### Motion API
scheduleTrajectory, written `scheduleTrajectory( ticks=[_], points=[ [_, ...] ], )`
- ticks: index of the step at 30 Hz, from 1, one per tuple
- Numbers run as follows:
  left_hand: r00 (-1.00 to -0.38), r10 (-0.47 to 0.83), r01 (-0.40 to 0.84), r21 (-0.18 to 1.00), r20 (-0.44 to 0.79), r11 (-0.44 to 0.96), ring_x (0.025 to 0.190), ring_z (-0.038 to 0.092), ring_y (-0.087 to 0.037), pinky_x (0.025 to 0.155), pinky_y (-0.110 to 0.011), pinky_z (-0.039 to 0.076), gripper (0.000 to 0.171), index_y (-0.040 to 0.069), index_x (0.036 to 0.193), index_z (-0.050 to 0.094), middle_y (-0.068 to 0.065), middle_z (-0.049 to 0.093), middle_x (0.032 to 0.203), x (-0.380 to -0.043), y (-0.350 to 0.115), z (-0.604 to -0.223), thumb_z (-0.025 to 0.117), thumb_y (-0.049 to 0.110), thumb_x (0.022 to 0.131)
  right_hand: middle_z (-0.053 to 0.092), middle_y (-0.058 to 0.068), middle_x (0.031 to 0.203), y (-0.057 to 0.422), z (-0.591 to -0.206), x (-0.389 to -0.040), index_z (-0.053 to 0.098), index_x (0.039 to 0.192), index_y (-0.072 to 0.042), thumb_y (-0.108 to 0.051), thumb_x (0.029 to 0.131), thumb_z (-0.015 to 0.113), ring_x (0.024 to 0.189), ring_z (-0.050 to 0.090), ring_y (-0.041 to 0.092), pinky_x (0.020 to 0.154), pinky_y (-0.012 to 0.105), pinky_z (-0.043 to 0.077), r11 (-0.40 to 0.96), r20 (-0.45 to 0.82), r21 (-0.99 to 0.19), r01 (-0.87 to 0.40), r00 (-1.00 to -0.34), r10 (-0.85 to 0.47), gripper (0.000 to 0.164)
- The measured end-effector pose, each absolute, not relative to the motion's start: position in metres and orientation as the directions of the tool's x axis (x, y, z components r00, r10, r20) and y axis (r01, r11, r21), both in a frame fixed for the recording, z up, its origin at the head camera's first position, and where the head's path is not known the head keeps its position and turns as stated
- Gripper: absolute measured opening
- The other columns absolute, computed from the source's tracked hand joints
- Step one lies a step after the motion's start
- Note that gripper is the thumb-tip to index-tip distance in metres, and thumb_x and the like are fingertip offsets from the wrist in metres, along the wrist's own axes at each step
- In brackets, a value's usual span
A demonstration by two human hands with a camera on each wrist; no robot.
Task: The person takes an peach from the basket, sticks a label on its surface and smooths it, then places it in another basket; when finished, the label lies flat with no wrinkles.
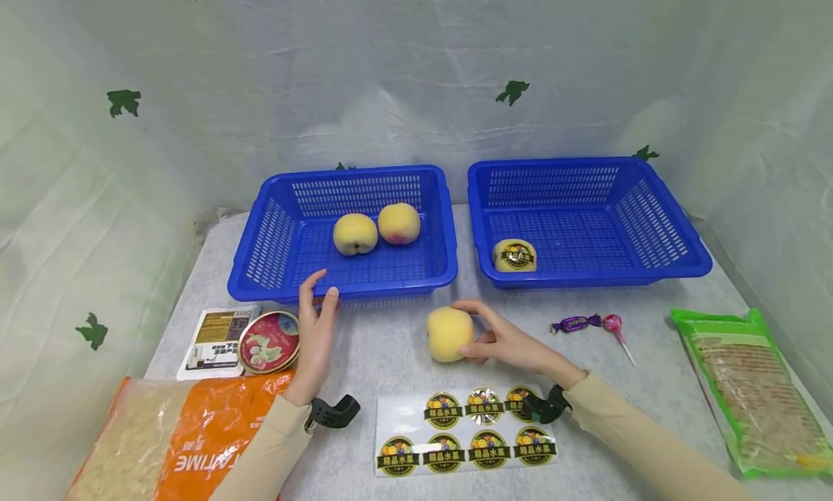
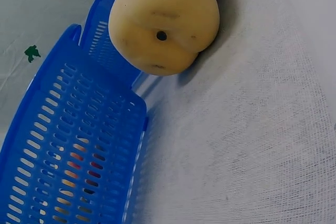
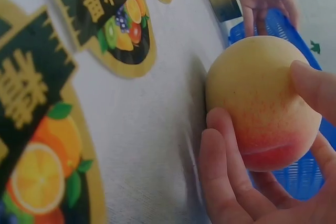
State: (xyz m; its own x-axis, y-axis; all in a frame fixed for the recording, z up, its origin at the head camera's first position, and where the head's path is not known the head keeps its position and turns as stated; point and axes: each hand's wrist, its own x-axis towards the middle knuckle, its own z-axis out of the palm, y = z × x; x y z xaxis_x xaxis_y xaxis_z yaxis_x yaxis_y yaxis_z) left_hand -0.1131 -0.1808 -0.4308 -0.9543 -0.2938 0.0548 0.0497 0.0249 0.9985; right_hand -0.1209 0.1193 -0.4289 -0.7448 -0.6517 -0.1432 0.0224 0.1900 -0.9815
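My right hand [image 1: 497, 338] grips a yellow peach [image 1: 450, 334] with a red blush, fingers and thumb around its sides, low over the table in front of the baskets. My left hand [image 1: 317, 335] is at the front rim of the left blue basket [image 1: 390, 290], thumb and index finger spread apart, holding nothing. Inside that basket lie two more peaches, one [image 1: 355, 234] beside the other [image 1: 399, 223]. Closer to me, below the held peach, a sheet of round fruit stickers [image 1: 465, 434] lies flat, its upper left spot bare.
The right blue basket [image 1: 586, 278] holds one peach with a sticker [image 1: 515, 256]. A purple candy [image 1: 575, 324] and a lollipop [image 1: 614, 326] lie before it, a green-edged bag [image 1: 755, 392] farther right. At left are a round tin [image 1: 270, 343], a white packet [image 1: 218, 342] and an orange bag [image 1: 202, 436].
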Motion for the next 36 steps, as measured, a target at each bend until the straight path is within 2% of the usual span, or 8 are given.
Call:
scheduleTrajectory(
  ticks=[8, 12, 17, 21, 25, 27, 32, 36],
  points=[
    [-0.974, -0.226, 0.011, 1.000, 0.008, -0.012, 0.109, 0.038, -0.035, 0.099, -0.044, 0.032, 0.045, 0.020, 0.136, 0.031, -0.007, 0.034, 0.109, -0.111, -0.182, -0.424, 0.044, 0.031, 0.095, 0.024, 0.010, 0.141, 0.121, -0.421, -0.120, 0.027, 0.139, -0.012, -0.007, 0.085, 0.061, 0.081, 0.057, 0.045, 0.068, 0.054, 0.047, 0.178, -0.118, -0.984, 0.000, -0.747, -0.654, 0.064],
    [-0.991, -0.133, -0.008, 1.000, -0.008, 0.001, 0.113, 0.035, -0.033, 0.099, -0.045, 0.031, 0.048, 0.022, 0.138, 0.028, -0.008, 0.029, 0.124, -0.107, -0.182, -0.421, 0.045, 0.034, 0.094, 0.029, 0.013, 0.138, 0.124, -0.416, -0.119, 0.029, 0.137, -0.012, -0.006, 0.086, 0.060, 0.081, 0.058, 0.044, 0.067, 0.055, 0.046, 0.175, -0.093, -0.984, -0.028, -0.760, -0.643, 0.060],
    [-1.000, 0.018, 0.018, 0.999, 0.018, 0.046, 0.113, 0.037, -0.029, 0.098, -0.044, 0.034, 0.046, 0.021, 0.138, 0.030, -0.015, 0.030, 0.129, -0.096, -0.178, -0.415, 0.045, 0.027, 0.095, 0.038, 0.011, 0.133, 0.132, -0.422, -0.122, 0.031, 0.136, -0.016, -0.006, 0.086, 0.059, 0.081, 0.058, 0.042, 0.068, 0.046, 0.048, 0.159, -0.044, -0.984, -0.076, -0.764, -0.644, 0.058],
    [-0.986, 0.149, 0.094, 0.983, 0.071, 0.158, 0.113, 0.042, -0.027, 0.093, -0.042, 0.038, 0.040, 0.015, 0.134, 0.038, -0.015, 0.039, 0.124, -0.082, -0.170, -0.403, 0.046, 0.015, 0.095, 0.034, 0.006, 0.137, 0.135, -0.427, -0.123, 0.034, 0.135, -0.017, -0.009, 0.085, 0.062, 0.083, 0.058, 0.041, 0.070, 0.037, 0.048, 0.129, -0.008, -0.987, -0.098, -0.768, -0.641, 0.058],
    [-0.928, 0.339, 0.235, 0.947, 0.152, 0.220, 0.115, 0.042, -0.030, 0.092, -0.046, 0.039, 0.033, 0.001, 0.124, 0.049, -0.016, 0.045, 0.121, -0.068, -0.163, -0.393, 0.048, 0.001, 0.092, 0.034, 0.012, 0.136, 0.136, -0.426, -0.120, 0.037, 0.133, -0.012, -0.008, 0.085, 0.062, 0.080, 0.056, 0.040, 0.067, 0.033, 0.049, 0.091, 0.041, -0.988, -0.128, -0.769, -0.638, 0.054],
    [-0.882, 0.436, 0.308, 0.920, 0.180, 0.244, 0.115, 0.043, -0.028, 0.091, -0.047, 0.040, 0.030, 0.000, 0.120, 0.052, -0.016, 0.047, 0.120, -0.063, -0.162, -0.394, 0.051, -0.001, 0.090, 0.038, 0.014, 0.133, 0.135, -0.424, -0.118, 0.039, 0.131, -0.009, -0.007, 0.084, 0.062, 0.080, 0.057, 0.036, 0.069, 0.033, 0.050, 0.068, 0.062, -0.988, -0.137, -0.768, -0.637, 0.053],
    [-0.745, 0.635, 0.477, 0.828, 0.204, 0.294, 0.114, 0.045, -0.017, 0.091, -0.039, 0.041, 0.032, 0.011, 0.118, 0.057, -0.005, 0.051, 0.121, -0.058, -0.165, -0.416, 0.057, 0.004, 0.087, 0.048, 0.020, 0.121, 0.130, -0.420, -0.107, 0.042, 0.127, 0.000, 0.002, 0.083, 0.060, 0.078, 0.058, 0.029, 0.072, 0.033, 0.050, 0.020, 0.136, -0.981, -0.194, -0.753, -0.643, 0.047],
    [-0.660, 0.736, 0.557, 0.757, 0.154, 0.341, 0.112, 0.046, -0.015, 0.094, -0.034, 0.038, 0.031, 0.016, 0.118, 0.059, -0.002, 0.053, 0.120, -0.053, -0.165, -0.425, 0.059, 0.011, 0.087, 0.053, 0.019, 0.111, 0.125, -0.423, -0.098, 0.046, 0.123, 0.000, 0.006, 0.084, 0.058, 0.079, 0.058, 0.024, 0.072, 0.033, 0.050, 0.040, 0.168, -0.966, -0.255, -0.737, -0.655, 0.041]
  ],
)
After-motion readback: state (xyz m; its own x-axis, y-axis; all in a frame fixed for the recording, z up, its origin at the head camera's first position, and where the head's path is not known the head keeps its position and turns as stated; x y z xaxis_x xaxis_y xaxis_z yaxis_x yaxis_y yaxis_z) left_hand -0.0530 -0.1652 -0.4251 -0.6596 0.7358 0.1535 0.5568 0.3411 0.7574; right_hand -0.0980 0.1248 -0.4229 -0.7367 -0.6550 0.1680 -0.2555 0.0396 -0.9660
